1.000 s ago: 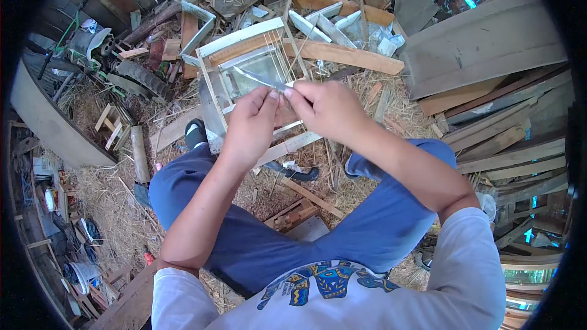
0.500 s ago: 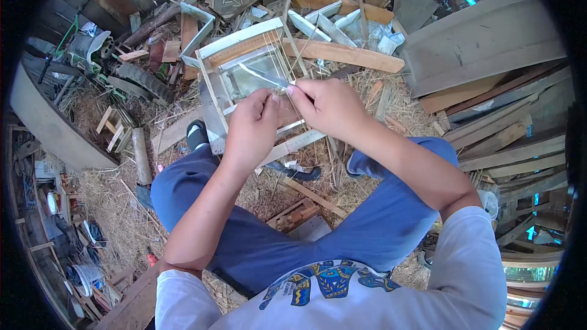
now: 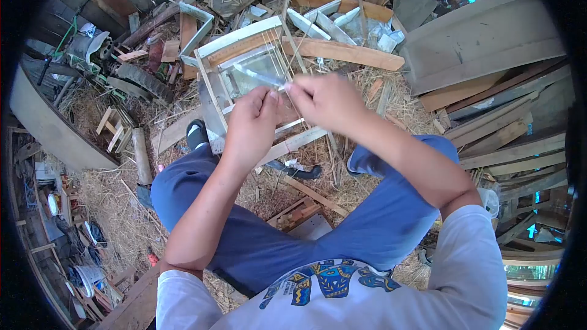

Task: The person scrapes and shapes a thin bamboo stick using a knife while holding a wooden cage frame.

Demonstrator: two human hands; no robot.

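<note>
In front of me my right hand (image 3: 327,102) is closed around a knife (image 3: 260,76), its light blade pointing up and to the left; the hand is slightly blurred. Close beside it, my left hand (image 3: 251,121) is pinched, thumb against fingers. Whatever lies between those fingertips is too small to make out. Beyond both hands stands a wooden frame (image 3: 244,35) with a pale top bar and clear panes or film inside. Several thin strips (image 3: 276,47) lean across its right side, partly hidden by the hands.
Straw and wood scraps cover the floor around my legs. A curved board (image 3: 342,52) lies behind the frame. Large grey panels (image 3: 483,36) and stacked planks (image 3: 507,134) stand at the right. A wheeled machine (image 3: 134,76) is at the left, near a pale curved sheet (image 3: 58,125).
My right hand has shifted slightly, and the knife's blade now lies a little further left. The left hand stays almost in place, still pinched.
</note>
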